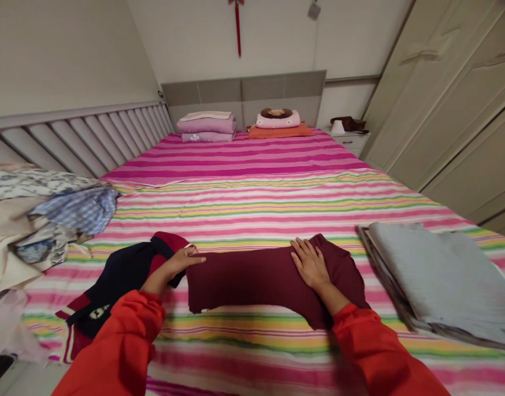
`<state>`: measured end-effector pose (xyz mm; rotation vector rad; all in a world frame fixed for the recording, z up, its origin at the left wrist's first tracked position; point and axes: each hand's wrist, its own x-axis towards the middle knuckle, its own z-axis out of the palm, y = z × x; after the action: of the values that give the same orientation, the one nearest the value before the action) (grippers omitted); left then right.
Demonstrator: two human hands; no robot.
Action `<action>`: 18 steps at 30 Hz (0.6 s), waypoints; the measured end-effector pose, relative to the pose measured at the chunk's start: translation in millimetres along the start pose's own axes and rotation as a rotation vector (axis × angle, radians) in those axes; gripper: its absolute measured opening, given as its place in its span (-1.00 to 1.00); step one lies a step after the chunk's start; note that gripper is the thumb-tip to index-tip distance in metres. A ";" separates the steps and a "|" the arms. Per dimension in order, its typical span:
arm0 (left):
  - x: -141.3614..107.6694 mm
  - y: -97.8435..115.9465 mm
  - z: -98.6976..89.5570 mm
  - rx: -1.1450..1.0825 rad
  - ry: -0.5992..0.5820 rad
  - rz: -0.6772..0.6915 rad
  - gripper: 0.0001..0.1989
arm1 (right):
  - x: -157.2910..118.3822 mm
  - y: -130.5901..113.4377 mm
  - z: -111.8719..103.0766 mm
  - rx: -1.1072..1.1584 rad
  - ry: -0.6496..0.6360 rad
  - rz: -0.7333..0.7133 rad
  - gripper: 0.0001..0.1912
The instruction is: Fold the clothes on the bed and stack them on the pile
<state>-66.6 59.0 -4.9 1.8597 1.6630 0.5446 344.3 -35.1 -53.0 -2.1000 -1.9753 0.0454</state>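
A maroon garment [244, 278] lies lengthwise across the striped bedspread [236, 220], folded into a long shape that widens at its right end. My left hand [180, 263] pinches its upper left corner between thumb and fingers. Flat on the right part of the cloth rests my right hand [311, 264], fingers slightly spread. Beside my left hand, a navy and dark red garment [120, 275] sits crumpled, partly behind my left forearm. To the right is a stack of folded grey cloth [446, 280].
Loose clothes [79, 209] are heaped along the left edge by the bed rail [79, 137]. Folded pink bedding [207, 125] and an orange pillow [281, 132] sit near the headboard [277, 91]. A nightstand [353, 141] and wardrobe [450, 110] stand at the right.
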 end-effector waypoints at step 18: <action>-48.2 117.2 164.4 0.476 0.170 0.225 -0.52 | 1.4 11.5 13.6 -0.023 0.058 -0.044 -0.49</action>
<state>120.8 -19.6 -47.2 2.4224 1.8215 0.4316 353.0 -32.0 -68.3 -2.0466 -1.9964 -0.0462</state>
